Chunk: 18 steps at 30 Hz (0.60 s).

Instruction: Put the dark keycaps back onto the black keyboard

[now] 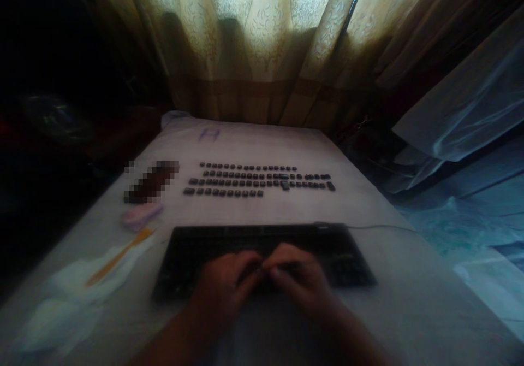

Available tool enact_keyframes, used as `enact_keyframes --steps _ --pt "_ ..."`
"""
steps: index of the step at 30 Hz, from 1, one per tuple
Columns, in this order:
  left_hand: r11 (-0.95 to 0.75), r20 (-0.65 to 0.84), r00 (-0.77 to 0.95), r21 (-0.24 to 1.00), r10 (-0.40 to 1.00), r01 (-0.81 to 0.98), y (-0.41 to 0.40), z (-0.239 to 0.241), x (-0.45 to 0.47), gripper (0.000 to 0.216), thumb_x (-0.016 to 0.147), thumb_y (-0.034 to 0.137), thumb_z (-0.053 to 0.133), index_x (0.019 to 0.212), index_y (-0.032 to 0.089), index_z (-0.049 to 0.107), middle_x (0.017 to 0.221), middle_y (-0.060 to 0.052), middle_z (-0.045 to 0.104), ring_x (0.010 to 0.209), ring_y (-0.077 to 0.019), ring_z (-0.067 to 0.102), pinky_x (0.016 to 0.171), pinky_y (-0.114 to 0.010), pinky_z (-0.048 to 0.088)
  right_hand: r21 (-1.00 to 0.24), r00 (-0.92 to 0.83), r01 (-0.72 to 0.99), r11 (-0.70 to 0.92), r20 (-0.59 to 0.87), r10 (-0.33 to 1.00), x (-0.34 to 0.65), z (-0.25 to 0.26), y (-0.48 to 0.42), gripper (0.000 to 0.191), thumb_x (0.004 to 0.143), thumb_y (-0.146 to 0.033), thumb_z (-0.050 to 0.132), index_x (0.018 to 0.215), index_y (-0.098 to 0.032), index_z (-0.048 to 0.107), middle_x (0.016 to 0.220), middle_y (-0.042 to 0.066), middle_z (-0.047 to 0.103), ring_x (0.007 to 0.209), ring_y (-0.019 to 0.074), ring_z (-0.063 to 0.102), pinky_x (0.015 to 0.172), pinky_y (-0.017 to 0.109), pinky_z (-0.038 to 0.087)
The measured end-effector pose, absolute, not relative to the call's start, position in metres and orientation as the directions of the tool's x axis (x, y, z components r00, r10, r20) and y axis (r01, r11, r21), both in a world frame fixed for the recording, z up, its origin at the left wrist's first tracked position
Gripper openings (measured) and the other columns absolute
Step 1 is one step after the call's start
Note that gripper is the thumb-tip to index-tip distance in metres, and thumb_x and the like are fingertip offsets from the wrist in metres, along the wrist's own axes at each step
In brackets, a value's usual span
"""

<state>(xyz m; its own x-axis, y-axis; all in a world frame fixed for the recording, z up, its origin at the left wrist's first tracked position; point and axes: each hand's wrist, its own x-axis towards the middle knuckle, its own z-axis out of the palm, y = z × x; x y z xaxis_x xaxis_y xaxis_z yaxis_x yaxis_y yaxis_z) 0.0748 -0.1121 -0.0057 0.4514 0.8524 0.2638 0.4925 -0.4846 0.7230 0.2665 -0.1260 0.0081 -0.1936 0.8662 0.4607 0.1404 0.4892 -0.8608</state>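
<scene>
A black keyboard [262, 248] lies on the pale table [393, 278] close in front of me. Both my hands rest on its near edge, side by side and touching. My left hand [227, 284] has its fingers curled toward the middle of the keyboard. My right hand [298, 276] is curled the same way, fingertips meeting the left ones. Whatever sits between the fingertips is too dark and small to name. Farther back, several loose black keycaps [257, 179] are laid out in rows on the table.
An orange-handled brush [118, 257] lies on a white cloth [77, 295] at the left. A pink object [141, 216] and a pixelated dark object [152, 182] sit beyond it. A thin cable [380, 226] runs right from the keyboard. Curtains [262, 43] hang behind.
</scene>
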Motion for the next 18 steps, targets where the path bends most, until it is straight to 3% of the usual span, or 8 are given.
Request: enact_keyframes --steps 10,14,18 --pt "-0.284 0.083 0.472 0.884 0.878 0.372 -0.1174 -0.0024 0.0714 0.016 0.086 0.033 0.062 0.099 0.024 0.065 0.074 0.003 0.071 0.062 -0.0116 0.065 0.057 -0.019 0.048 -0.898 -0.312 0.145 0.416 0.358 0.880 0.2700 0.0091 -0.1296 0.014 0.093 -0.029 0.059 0.090 -0.021 0.071 0.073 0.003 0.071 0.067 0.0143 0.066 0.063 0.025 0.052" --pt "-0.201 0.056 0.453 0.940 0.890 0.278 -0.1161 -0.0017 0.0702 0.024 0.088 0.037 0.058 0.108 0.024 0.061 0.093 -0.002 0.075 0.078 -0.0152 0.070 0.067 -0.022 0.053 -0.913 -0.282 0.142 0.382 0.333 0.900 0.2716 0.0107 -0.1306 0.019 0.094 -0.032 0.056 0.087 -0.020 0.069 0.072 0.002 0.068 0.064 0.0139 0.064 0.060 0.024 0.051" --pt "-0.223 0.083 0.414 0.926 0.907 0.304 -0.1161 -0.0061 0.0708 0.023 0.092 0.037 0.051 0.107 0.023 0.061 0.092 -0.002 0.075 0.074 -0.0141 0.069 0.066 -0.023 0.052 -0.842 -0.158 0.387 0.377 0.342 0.926 0.2763 0.0106 -0.1274 0.033 0.097 -0.037 0.045 0.075 -0.019 0.061 0.063 0.001 0.061 0.056 0.0132 0.059 0.054 0.023 0.047"
